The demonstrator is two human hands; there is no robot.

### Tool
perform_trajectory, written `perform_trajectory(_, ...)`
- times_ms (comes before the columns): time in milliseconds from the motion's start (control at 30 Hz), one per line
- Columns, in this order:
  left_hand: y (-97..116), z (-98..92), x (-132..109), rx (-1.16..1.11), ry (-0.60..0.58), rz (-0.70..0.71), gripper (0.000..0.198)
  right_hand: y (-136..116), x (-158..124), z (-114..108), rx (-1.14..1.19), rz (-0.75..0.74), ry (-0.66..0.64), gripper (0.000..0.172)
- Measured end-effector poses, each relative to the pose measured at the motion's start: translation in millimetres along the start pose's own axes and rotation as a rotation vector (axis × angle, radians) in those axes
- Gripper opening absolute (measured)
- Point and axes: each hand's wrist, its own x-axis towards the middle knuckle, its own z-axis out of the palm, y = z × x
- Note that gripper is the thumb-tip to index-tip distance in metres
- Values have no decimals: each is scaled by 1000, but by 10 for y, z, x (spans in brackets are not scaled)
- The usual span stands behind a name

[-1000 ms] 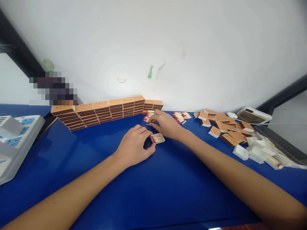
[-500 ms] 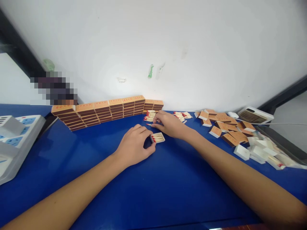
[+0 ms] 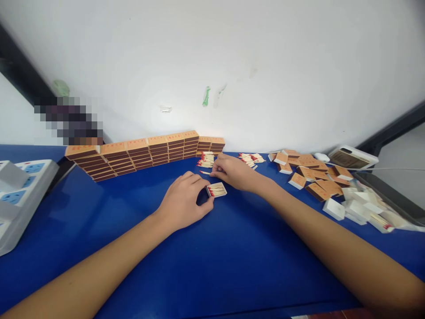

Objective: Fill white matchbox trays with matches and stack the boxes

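Note:
A small white matchbox tray [image 3: 218,190] holding several red-tipped matches lies on the blue table. My left hand [image 3: 187,199] grips its left end between thumb and fingers. Just behind the tray, my right hand [image 3: 230,170] has its fingertips pinched on a single match [image 3: 205,173], whose red head points left. A heap of matches [image 3: 206,159] lies right behind that match, partly hidden by the right hand. Another pile of matches [image 3: 251,158] is beyond my right wrist.
A wall of stacked matchboxes [image 3: 142,157] runs along the back left. Loose matchbox sleeves [image 3: 307,173] and white trays [image 3: 357,208] are scattered at right. A power strip [image 3: 23,199] stands at far left; a white-edged phone-like device [image 3: 353,157] leans back right.
The view has shifted slightly. Both hands keep nearly the same pose, and more of the match's stick now shows beside my right fingertips.

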Motion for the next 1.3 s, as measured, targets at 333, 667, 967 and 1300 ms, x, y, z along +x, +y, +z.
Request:
perform_trajectory(333, 10, -7, 1, 5, -12, 1, 18, -34, 13, 45, 9, 8, 13, 11)
perform_trajectory(667, 7, -5, 2, 7, -4, 4, 20, -40, 3, 42, 67, -49, 63, 6)
perform_trajectory(967, 18, -21, 9, 7, -13, 2, 16, -32, 6, 67, 108, -131, 51, 13)
perform_trajectory(1300, 18, -26, 10, -8, -16, -3, 15, -29, -38, 8, 63, -182, 70, 21)
